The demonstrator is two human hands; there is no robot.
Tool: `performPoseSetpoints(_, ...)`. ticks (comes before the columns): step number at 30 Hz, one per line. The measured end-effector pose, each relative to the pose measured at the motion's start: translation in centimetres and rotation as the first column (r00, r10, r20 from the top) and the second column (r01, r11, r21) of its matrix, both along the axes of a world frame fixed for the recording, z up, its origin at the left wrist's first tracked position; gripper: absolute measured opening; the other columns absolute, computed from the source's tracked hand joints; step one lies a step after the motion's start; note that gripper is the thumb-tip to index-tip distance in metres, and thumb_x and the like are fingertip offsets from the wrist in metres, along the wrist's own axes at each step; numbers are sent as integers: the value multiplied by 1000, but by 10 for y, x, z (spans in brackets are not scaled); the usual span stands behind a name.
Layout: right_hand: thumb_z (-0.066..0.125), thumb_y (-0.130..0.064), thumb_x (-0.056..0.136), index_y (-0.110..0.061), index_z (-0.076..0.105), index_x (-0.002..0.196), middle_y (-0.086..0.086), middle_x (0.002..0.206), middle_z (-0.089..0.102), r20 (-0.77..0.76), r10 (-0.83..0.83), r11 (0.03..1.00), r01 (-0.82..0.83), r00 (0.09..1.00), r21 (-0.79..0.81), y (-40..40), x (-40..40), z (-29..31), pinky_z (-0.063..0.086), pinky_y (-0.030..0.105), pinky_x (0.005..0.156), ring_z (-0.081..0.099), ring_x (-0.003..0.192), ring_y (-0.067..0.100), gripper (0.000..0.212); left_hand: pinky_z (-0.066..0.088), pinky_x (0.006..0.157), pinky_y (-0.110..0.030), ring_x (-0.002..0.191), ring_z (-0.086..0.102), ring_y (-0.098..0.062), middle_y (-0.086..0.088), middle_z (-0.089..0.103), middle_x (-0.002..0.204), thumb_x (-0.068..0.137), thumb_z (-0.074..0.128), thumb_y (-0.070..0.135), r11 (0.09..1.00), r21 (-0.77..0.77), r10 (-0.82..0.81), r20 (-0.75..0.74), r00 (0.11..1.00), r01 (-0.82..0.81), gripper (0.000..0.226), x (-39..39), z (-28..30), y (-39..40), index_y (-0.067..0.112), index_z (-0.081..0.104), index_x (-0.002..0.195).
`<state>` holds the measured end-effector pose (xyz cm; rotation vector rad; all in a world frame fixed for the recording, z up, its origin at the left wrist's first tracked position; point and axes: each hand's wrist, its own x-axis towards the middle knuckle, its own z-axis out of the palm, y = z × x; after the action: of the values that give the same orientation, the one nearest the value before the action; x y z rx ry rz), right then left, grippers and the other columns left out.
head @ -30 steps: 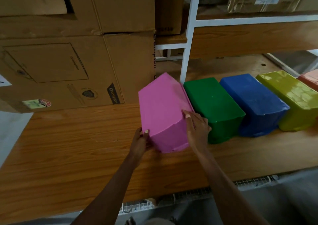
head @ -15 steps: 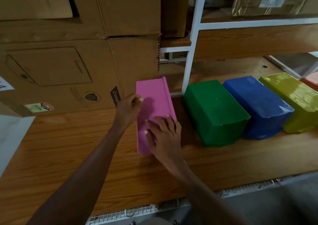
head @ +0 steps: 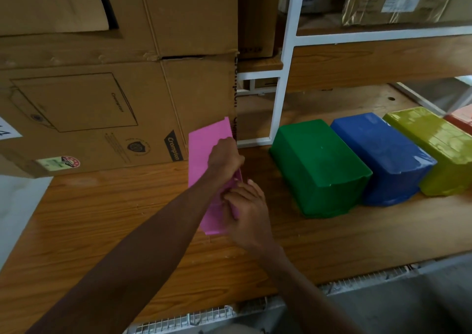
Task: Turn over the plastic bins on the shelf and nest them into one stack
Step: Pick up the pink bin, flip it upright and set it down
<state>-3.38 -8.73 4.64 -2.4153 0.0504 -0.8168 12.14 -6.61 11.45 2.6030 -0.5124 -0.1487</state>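
A pink plastic bin (head: pixel 204 149) stands tipped on its side on the wooden shelf (head: pixel 102 218), one flat wall facing me. My left hand (head: pixel 223 158) grips its upper right edge. My right hand (head: pixel 245 206) holds its near right end, fingers curled on the rim. To the right, a green bin (head: pixel 319 165), a blue bin (head: pixel 380 154) and a yellow-green bin (head: pixel 439 144) lie upside down in a row, touching each other. An orange bin (head: pixel 462 119) peeks in at the far right edge.
Large cardboard boxes (head: pixel 102 103) stand at the back left, right behind the pink bin. A white shelf post (head: pixel 283 78) rises between the boxes and the green bin. An upper shelf (head: pixel 383 60) overhangs the row of bins.
The pink bin has rolled from upside down onto its side and shifted left, away from the green bin. My left hand moved from its near end up to its top edge.
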Motion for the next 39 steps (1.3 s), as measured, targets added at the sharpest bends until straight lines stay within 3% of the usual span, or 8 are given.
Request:
performPoseSetpoints(3,57,-32,98,-20,78,108,-3,113,76,44,-145,983,139,988,120,-20,-1,1,39,30,98,63,114,16,26,43,65,-33,85,60,-24,-11,65,100,91,72,21,998,-62,11,15,1000,-10,29,7,0,18,3,62,111)
performPoseSetpoints(6,54,-30,104,-22,75,113,-5,115,69,-158,-199,910,242,967,337,-47,5,6,39,20,90,59,111,14,23,41,69,-31,83,58,-21,-10,67,98,91,68,19,990,-142,-1,11,1000,2,23,15,0,40,3,66,107)
performPoseSetpoints(14,51,-44,106,-14,43,157,14,157,48,-685,-29,578,572,728,582,-106,28,-37,43,46,112,50,137,37,60,58,62,-32,74,71,-25,-7,72,92,102,56,20,911,-410,-9,-137,991,-48,31,-2,-25,113,9,66,130)
performPoseSetpoints(17,54,-47,101,-26,68,133,6,134,71,-639,136,433,534,757,726,-98,24,-33,50,50,107,66,118,30,41,61,65,-41,77,72,-31,-7,72,90,104,54,19,851,-511,4,-226,974,-122,25,-17,-40,128,17,68,126)
performPoseSetpoints(22,46,-24,110,-27,69,130,-8,124,69,-592,127,495,467,796,733,-91,17,-9,47,44,102,62,108,14,30,54,54,-25,63,68,-8,-5,73,93,105,54,18,701,-631,62,-412,909,-333,30,-39,-53,145,31,61,132)
performPoseSetpoints(25,49,-18,109,-24,65,137,-12,112,65,-573,144,502,439,807,745,-91,14,-1,42,39,94,58,98,5,32,53,59,-32,68,67,-19,-9,78,94,105,57,24,655,-648,60,-468,882,-388,30,-47,-57,153,34,64,132)
performPoseSetpoints(29,53,-23,109,-25,66,137,-12,115,68,-566,173,498,424,806,756,-89,12,6,41,39,93,59,98,5,31,48,49,-23,56,60,-7,2,74,76,104,59,22,575,-659,119,-519,847,-484,22,-57,-55,160,28,72,120)
performPoseSetpoints(39,56,-26,108,-28,63,143,-2,133,69,-566,259,513,385,783,767,-49,4,9,48,36,81,65,114,18,36,49,72,-35,85,63,-25,-8,73,101,105,46,11,502,-603,150,-646,749,-620,34,-84,-59,215,21,69,129)
